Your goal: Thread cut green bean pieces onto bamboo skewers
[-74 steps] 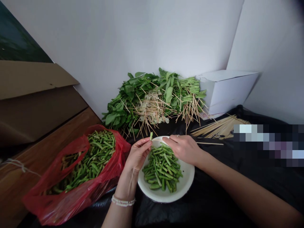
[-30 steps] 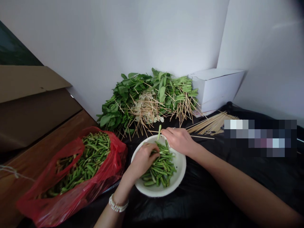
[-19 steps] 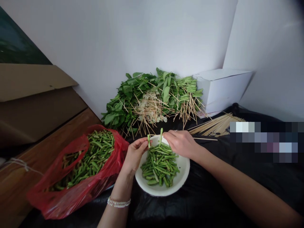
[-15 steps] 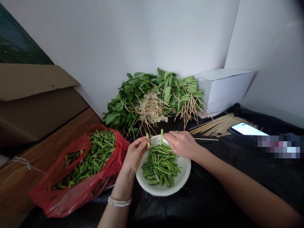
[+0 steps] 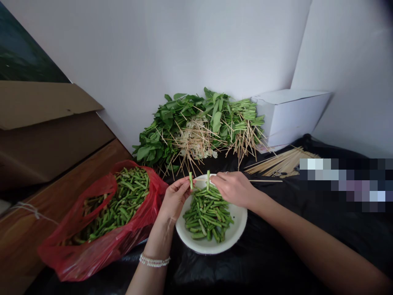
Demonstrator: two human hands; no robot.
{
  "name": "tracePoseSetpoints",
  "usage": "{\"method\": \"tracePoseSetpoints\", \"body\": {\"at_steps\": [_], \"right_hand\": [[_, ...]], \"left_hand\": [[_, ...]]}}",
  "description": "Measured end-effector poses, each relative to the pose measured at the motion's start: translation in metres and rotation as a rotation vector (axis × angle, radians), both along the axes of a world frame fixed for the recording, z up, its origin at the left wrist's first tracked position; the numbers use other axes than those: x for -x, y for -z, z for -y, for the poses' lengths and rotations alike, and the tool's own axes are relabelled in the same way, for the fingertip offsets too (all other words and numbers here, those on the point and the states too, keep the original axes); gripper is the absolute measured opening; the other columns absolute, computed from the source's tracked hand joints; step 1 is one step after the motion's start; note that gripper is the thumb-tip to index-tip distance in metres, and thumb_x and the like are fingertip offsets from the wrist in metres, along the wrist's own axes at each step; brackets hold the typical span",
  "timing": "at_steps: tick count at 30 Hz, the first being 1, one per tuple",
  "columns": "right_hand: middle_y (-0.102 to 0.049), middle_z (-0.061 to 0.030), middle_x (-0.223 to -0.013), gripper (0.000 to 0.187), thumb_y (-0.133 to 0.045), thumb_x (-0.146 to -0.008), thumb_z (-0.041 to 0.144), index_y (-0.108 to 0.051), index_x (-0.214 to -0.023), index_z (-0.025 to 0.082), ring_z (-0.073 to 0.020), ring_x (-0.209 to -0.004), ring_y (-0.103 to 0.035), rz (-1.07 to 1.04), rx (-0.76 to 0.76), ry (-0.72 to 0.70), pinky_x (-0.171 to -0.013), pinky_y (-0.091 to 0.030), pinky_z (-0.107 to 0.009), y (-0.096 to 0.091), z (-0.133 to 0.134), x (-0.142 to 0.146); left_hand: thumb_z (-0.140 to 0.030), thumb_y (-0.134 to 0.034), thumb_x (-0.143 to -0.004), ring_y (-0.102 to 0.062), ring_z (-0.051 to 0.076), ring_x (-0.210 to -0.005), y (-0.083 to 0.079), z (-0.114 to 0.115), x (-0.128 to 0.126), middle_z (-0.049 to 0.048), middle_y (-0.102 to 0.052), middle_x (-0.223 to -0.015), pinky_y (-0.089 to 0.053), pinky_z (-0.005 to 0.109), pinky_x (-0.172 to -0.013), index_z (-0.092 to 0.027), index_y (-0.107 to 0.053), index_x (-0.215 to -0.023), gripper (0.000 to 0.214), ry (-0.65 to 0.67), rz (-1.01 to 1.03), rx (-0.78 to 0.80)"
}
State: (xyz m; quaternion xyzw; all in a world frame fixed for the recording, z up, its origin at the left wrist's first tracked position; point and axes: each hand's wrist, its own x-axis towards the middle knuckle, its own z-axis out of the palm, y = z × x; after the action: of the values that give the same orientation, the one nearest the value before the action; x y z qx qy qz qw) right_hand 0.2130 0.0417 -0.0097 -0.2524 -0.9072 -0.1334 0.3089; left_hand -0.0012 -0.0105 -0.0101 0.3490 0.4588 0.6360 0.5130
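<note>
The left hand (image 5: 175, 199) pinches a green bean (image 5: 190, 180) straight up, right by the tip of a thin wooden stick (image 5: 264, 180). The right hand (image 5: 234, 189) grips that stick, which lies sideways above the white bowl (image 5: 211, 250).

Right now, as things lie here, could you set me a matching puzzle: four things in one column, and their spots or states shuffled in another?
Things:
1. left hand
2. red plastic bag
3. white bowl
4. white cardboard box

Places or states:
A. on the black plastic sheet, holding cut green beans
B. right of the leafy greens
C. pinching a green bean piece upright
D. open, heaped with bean pieces, left of the bowl

Pairs: 1-C, 2-D, 3-A, 4-B
</note>
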Motion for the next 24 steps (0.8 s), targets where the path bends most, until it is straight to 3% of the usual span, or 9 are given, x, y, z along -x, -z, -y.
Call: {"method": "tracePoseSetpoints", "body": {"at_steps": [17, 24], "right_hand": [[-0.062, -0.0019, -0.078, 0.020, -0.045, -0.085, 0.005, -0.060, -0.092, 0.015, -0.0133, -0.064, -0.054, 0.034, 0.033, -0.005, -0.055, -0.031, -0.028, 0.0044, 0.0005, 0.0034], [-0.063, -0.0023, -0.080, 0.020, -0.045, -0.085, 0.005, -0.060, -0.095, 0.015, -0.0137, -0.067, -0.056, 0.020, 0.049, -0.014, -0.057, -0.034, -0.027, 0.0045, -0.0001, 0.0033]], "left_hand": [[-0.022, -0.087, -0.061, -0.067, 0.012, -0.073, 0.0067, -0.0028, 0.0038, 0.0064, -0.076, -0.082, -0.052, 0.022, -0.073, -0.013, -0.077, -0.086, 0.028, -0.030, -0.009, 0.030], [-0.020, -0.087, -0.061, -0.065, 0.010, -0.069, 0.0007, -0.0028, -0.0001, 0.0045, -0.075, -0.081, -0.052, 0.020, -0.067, -0.014, -0.075, -0.086, 0.029, -0.030, 0.012, 0.038]]}}
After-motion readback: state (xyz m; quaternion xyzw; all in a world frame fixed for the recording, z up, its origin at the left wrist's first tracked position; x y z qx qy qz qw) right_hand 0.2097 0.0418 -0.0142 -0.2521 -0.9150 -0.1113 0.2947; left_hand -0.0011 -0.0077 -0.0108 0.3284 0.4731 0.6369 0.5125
